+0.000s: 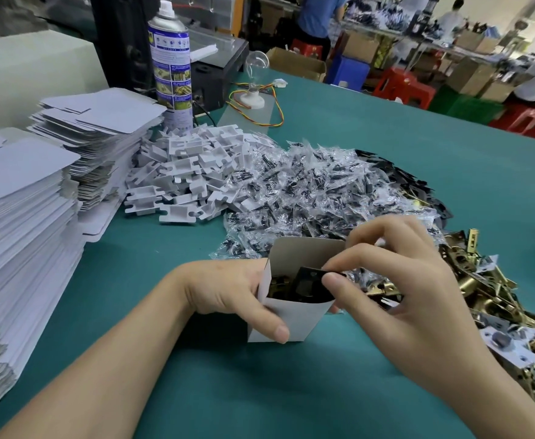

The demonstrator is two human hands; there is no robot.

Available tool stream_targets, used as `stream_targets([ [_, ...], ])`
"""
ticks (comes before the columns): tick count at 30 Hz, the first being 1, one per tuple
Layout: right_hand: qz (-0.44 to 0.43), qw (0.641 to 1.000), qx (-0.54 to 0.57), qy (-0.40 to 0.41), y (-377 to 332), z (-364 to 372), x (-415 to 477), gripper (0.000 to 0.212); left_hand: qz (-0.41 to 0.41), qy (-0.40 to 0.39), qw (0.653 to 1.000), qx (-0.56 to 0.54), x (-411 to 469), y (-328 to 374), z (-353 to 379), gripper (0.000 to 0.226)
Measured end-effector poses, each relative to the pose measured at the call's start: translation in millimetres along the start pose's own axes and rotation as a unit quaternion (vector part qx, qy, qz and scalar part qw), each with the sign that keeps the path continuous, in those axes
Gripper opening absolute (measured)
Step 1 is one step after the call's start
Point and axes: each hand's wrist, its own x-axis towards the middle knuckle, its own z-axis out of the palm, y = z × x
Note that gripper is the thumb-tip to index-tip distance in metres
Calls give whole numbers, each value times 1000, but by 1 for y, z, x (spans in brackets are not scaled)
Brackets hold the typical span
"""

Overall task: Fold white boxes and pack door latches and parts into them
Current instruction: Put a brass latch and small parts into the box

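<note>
Left hand point(228, 289) grips a white cardboard box point(294, 315) as right hand point(418, 296) pinches a flat black metal plate point(307, 285) that may snag its rim.

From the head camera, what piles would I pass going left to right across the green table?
Flat white boxes in stacks → white card inserts → clear bags of small dark parts → brass latches.
</note>
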Motion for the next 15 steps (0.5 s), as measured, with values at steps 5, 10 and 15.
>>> stream_targets([
  [5,12,999,-31,-32,5,1,0,23,7,4,999,32,-1,1,2,34],
  [10,0,995,-61,-82,7,1,3,16,-21,55,996,69,-4,2,3,75],
  [15,3,994,-71,-87,5,0,6,17,-20,44,998,48,-3,0,2,66],
])
